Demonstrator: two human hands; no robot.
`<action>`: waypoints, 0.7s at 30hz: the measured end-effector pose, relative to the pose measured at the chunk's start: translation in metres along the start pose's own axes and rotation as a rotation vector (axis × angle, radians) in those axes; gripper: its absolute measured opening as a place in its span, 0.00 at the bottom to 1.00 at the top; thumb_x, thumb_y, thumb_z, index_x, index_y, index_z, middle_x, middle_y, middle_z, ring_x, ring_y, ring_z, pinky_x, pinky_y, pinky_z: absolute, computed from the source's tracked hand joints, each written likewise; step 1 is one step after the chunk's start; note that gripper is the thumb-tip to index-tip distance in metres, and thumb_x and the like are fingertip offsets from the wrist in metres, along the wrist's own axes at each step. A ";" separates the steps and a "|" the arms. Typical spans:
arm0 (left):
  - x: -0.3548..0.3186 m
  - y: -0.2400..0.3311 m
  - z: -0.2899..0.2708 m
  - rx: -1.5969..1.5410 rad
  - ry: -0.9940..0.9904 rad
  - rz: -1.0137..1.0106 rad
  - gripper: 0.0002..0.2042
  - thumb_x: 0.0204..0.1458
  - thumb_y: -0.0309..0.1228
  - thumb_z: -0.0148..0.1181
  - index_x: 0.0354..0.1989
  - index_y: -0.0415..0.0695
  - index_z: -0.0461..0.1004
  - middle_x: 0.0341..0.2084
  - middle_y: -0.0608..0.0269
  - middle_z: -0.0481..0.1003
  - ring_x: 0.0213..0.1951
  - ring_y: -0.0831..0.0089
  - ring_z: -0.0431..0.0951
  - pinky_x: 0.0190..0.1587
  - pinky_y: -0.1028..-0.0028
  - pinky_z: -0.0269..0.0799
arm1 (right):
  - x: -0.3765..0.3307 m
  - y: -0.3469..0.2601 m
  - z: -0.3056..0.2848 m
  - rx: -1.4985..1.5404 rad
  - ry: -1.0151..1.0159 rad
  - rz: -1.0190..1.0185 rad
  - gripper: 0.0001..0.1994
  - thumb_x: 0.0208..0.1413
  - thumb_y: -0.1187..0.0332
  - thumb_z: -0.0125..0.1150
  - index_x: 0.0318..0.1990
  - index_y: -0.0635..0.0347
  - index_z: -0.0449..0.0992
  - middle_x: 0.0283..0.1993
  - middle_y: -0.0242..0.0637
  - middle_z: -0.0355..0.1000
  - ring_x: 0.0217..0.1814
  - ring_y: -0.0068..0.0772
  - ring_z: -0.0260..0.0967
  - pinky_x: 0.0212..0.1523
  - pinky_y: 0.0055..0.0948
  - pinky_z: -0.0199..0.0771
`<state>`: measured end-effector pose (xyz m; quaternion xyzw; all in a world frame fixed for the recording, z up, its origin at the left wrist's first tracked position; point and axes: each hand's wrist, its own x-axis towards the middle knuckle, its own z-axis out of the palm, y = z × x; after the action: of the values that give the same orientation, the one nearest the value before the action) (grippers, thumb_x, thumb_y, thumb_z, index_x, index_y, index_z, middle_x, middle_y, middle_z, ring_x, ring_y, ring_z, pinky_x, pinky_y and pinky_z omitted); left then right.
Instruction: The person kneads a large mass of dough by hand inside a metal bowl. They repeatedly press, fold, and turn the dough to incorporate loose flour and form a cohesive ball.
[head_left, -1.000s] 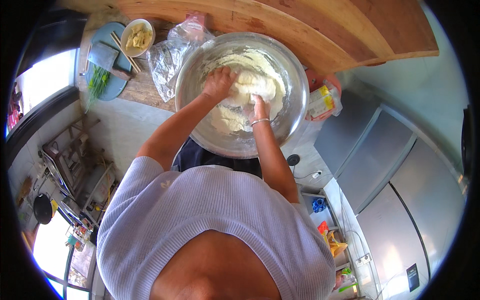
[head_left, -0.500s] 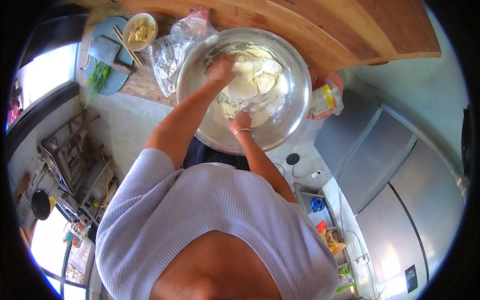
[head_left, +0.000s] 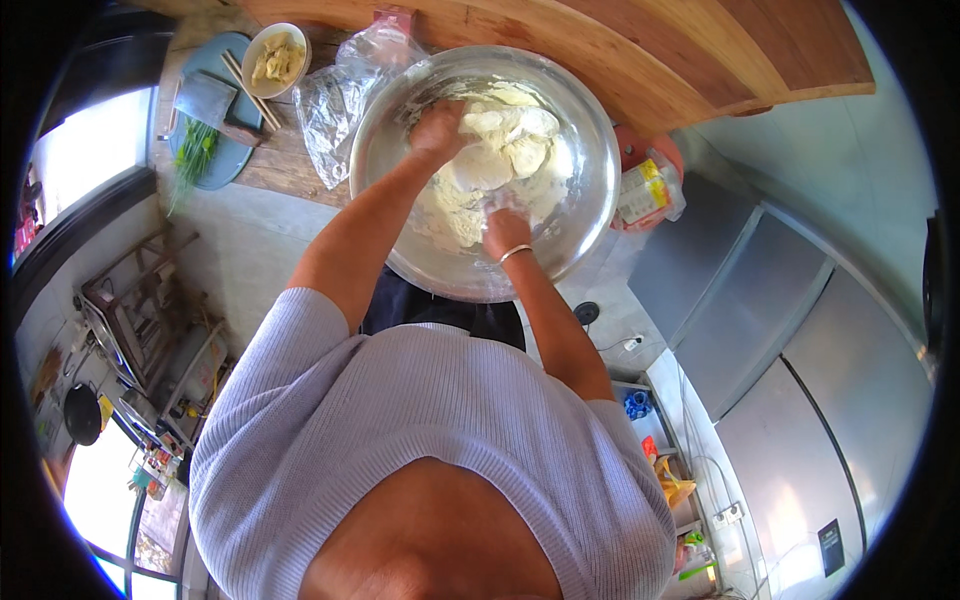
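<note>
A wide, shiny metal basin (head_left: 590, 215) holds a pale lump of dough (head_left: 505, 140) with loose flour (head_left: 455, 215) around it. At the dough's upper left edge, my left hand (head_left: 438, 130) is closed, its fingers curled against the lump and partly hidden. My right hand (head_left: 507, 232), wearing a thin bracelet at the wrist, is low in the basin among the flour, just below the dough. White flour coats its fingertips, which are blurred, so I cannot tell how they are bent.
Left of the basin lie a crumpled clear plastic bag (head_left: 335, 115), a bowl of yellowish pieces (head_left: 278, 62) and a blue board (head_left: 228, 165) bearing a cleaver (head_left: 207, 98), chopsticks (head_left: 240, 75) and green herbs (head_left: 196, 150). A packet (head_left: 645, 195) rests right of the basin. Wooden boards (head_left: 640, 60) stand behind.
My right hand has moved right and slightly up within the basin. The left hand stays at the dough's edge, a little further left. The basin appears slightly higher in view.
</note>
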<state>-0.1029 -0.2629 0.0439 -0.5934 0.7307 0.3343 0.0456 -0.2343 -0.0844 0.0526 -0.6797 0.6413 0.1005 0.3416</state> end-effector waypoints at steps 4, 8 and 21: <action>-0.002 0.005 -0.004 -0.002 0.006 0.001 0.35 0.39 0.45 0.67 0.57 0.51 0.62 0.51 0.52 0.66 0.53 0.53 0.65 0.54 0.60 0.63 | -0.008 0.004 -0.004 0.036 0.022 0.065 0.16 0.45 0.69 0.52 0.44 0.58 0.73 0.42 0.47 0.72 0.45 0.47 0.70 0.45 0.45 0.69; -0.002 0.002 -0.001 -0.003 0.010 0.017 0.35 0.39 0.45 0.66 0.57 0.50 0.62 0.50 0.52 0.65 0.53 0.54 0.65 0.55 0.60 0.62 | 0.003 -0.051 0.004 0.014 0.113 -0.257 0.16 0.50 0.68 0.48 0.48 0.56 0.71 0.56 0.46 0.65 0.59 0.49 0.62 0.55 0.43 0.64; 0.001 0.001 0.003 -0.021 0.019 0.019 0.35 0.40 0.46 0.66 0.58 0.50 0.60 0.52 0.52 0.64 0.56 0.54 0.62 0.56 0.61 0.61 | 0.011 0.055 -0.042 -0.222 -0.045 0.035 0.10 0.50 0.67 0.51 0.38 0.57 0.75 0.39 0.42 0.74 0.40 0.43 0.73 0.47 0.42 0.69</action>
<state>-0.1051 -0.2621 0.0415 -0.5902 0.7330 0.3370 0.0292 -0.2971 -0.1155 0.0594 -0.6996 0.6301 0.1921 0.2768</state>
